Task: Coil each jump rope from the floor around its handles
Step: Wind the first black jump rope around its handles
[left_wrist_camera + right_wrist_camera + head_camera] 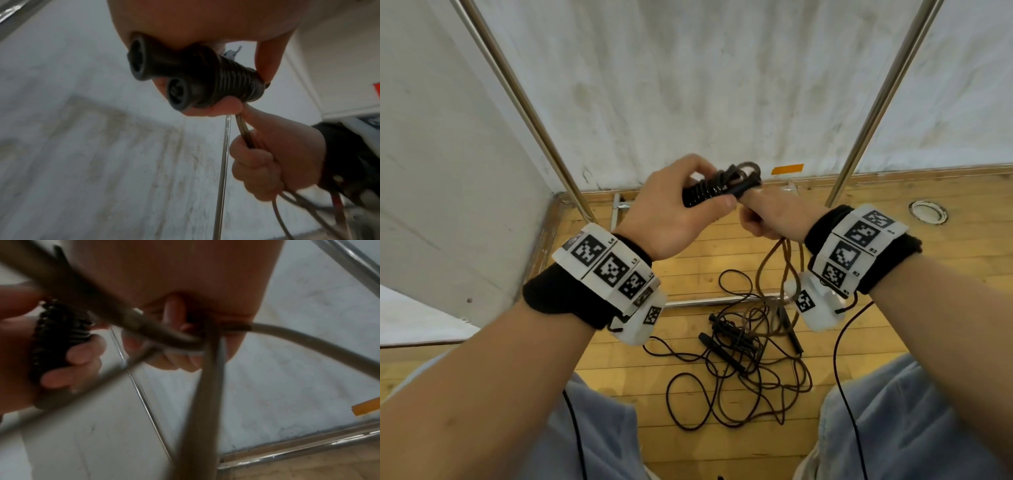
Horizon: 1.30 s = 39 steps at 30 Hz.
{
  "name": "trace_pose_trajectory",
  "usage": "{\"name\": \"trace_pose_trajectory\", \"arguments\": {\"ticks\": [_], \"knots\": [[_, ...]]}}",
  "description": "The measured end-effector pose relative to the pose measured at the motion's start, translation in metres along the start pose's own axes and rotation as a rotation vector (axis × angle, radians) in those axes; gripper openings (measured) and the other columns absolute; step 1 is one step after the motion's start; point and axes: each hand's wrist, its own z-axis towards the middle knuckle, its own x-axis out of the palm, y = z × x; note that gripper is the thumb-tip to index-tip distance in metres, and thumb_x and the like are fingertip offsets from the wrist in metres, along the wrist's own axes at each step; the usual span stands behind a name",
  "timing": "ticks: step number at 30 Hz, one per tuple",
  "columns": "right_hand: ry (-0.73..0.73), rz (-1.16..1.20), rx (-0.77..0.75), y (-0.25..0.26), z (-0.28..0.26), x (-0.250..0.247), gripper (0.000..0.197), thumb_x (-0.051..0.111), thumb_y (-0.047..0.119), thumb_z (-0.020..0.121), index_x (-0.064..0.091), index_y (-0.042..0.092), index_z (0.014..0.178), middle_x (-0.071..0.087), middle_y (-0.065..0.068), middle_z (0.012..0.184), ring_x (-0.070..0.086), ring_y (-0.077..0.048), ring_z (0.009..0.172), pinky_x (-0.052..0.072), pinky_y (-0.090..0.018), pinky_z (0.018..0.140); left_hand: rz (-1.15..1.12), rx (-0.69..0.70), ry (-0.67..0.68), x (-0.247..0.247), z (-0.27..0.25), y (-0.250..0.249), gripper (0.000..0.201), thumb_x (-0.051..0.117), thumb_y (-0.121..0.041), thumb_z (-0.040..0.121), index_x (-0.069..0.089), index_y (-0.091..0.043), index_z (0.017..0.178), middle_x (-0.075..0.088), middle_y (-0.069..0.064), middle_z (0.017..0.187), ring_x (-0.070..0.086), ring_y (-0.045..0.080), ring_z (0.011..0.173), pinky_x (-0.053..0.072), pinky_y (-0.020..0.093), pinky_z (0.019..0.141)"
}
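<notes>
Though blurred at the right wrist, left hand (671,212) clamped round coiled handles (185,78), right hand (767,216) fisted on loose rope (245,131).

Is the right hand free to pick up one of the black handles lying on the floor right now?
Probably not yet. The right hand grips the brown rope it is winding onto the handles held by the left hand; the floor handles lie well below.

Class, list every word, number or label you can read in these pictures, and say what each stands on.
"L3": on the left wrist band, beside its square black-and-white code patterns.
"R3": on the right wrist band, beside its code patterns.
Other small tags on both bands: too small to read.
Orange sticker on the wall: no text visible.
</notes>
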Motion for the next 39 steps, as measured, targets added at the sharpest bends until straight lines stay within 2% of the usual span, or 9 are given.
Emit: {"name": "trace_pose_trajectory", "arguments": {"ticks": [3, 7, 11, 14, 20, 23, 28, 33, 39], "knots": [[0.064, 0.075, 0.006, 0.004, -0.002, 0.012, 0.066, 0.011, 0.075, 0.083, 0.042, 0.023, 0.060, 0.039, 0.012, 0.049, 0.029, -0.005, 0.042, 0.032, -0.012, 0.044, -0.148, -0.034, -0.055, 0.000, 0.003, 0.003, 0.029, 0.063, -0.033, 0.083, 0.055, -0.028, 0.110, 0.064, 0.002, 0.073, 0.058, 0.015, 0.050, 0.050, 0.028, 0.048], [-0.077, 0.061, 0.037, 0.000, 0.000, 0.027, 0.035, 0.034, 0.046, 0.098, 0.054, 0.017, 0.097, 0.046, 0.006, 0.069, 0.042, -0.011, 0.058, 0.036, -0.026, 0.056, -0.130, -0.090, -0.147, 0.001, 0.011, 0.010, 0.016, 0.062, -0.026, 0.089, 0.062, -0.020, 0.104, 0.064, 0.000, 0.077, 0.058, 0.013, 0.051, 0.049, 0.027, 0.046], [-0.387, -0.453, 0.096, -0.008, -0.003, 0.037, 0.052, 0.052, 0.028, 0.093, 0.034, 0.017, 0.141, 0.042, -0.009, 0.137, 0.040, -0.025, 0.126, 0.035, -0.036, 0.103, -0.056, -0.214, -0.233, -0.004, 0.019, 0.016, 0.023, 0.061, -0.035, 0.088, 0.062, -0.017, 0.102, 0.067, 0.005, 0.081, 0.058, 0.012, 0.045, 0.046, 0.025, 0.046], [-0.471, -0.297, -0.023, -0.001, -0.005, 0.042, 0.062, 0.055, 0.024, 0.092, 0.026, 0.016, 0.146, 0.033, -0.006, 0.148, 0.033, -0.021, 0.134, 0.030, -0.034, 0.108, -0.051, -0.266, -0.184, -0.001, 0.018, 0.014, 0.024, 0.061, -0.038, 0.089, 0.063, -0.015, 0.098, 0.066, 0.003, 0.078, 0.061, 0.013, 0.045, 0.047, 0.025, 0.045], [-0.330, 0.260, -0.059, 0.014, -0.002, 0.058, 0.010, 0.048, 0.020, 0.096, 0.058, 0.021, 0.094, 0.066, 0.007, 0.091, 0.059, -0.009, 0.086, 0.049, -0.032, 0.080, -0.346, -0.238, 0.059, 0.011, 0.011, -0.001, 0.017, 0.062, -0.024, 0.091, 0.066, -0.007, 0.090, 0.065, 0.003, 0.067, 0.058, 0.018, 0.048, 0.047, 0.024, 0.047], [-0.356, 0.346, -0.057, 0.010, -0.002, 0.056, 0.031, 0.040, 0.021, 0.100, 0.055, 0.020, 0.073, 0.058, 0.013, 0.056, 0.048, 0.007, 0.049, 0.038, -0.009, 0.051, -0.402, -0.207, 0.100, 0.005, 0.010, -0.004, 0.013, 0.060, -0.021, 0.092, 0.063, -0.009, 0.089, 0.065, 0.002, 0.066, 0.058, 0.020, 0.048, 0.048, 0.026, 0.048], [-0.367, 0.338, -0.050, 0.005, -0.001, 0.050, 0.024, 0.043, 0.027, 0.098, 0.053, 0.023, 0.076, 0.043, 0.008, 0.059, 0.042, -0.010, 0.053, 0.044, -0.031, 0.060, -0.086, -0.165, -0.076, -0.009, 0.015, 0.007, 0.010, 0.061, -0.031, 0.092, 0.059, -0.023, 0.098, 0.063, -0.004, 0.078, 0.062, 0.013, 0.051, 0.045, 0.019, 0.045], [-0.437, 0.007, -0.126, 0.009, -0.004, 0.037, 0.036, 0.040, 0.034, 0.098, 0.046, 0.026, 0.063, 0.039, 0.011, 0.054, 0.039, -0.002, 0.047, 0.031, -0.015, 0.047, 0.223, -0.099, -0.116, -0.013, 0.016, 0.023, 0.026, 0.060, -0.040, 0.089, 0.055, -0.025, 0.110, 0.061, -0.008, 0.086, 0.064, 0.021, 0.075, 0.055, 0.039, 0.074], [-0.353, -0.203, -0.093, 0.016, -0.011, 0.028, 0.046, 0.036, 0.034, 0.099, 0.034, 0.021, 0.055, 0.034, 0.006, 0.052, 0.033, -0.011, 0.049, 0.024, -0.028, 0.050, 0.493, -0.099, -0.039, -0.007, 0.016, 0.038, 0.035, 0.055, -0.047, 0.090, 0.048, -0.028, 0.119, 0.054, -0.011, 0.084, 0.056, 0.014, 0.072, 0.045, 0.032, 0.065]]}}
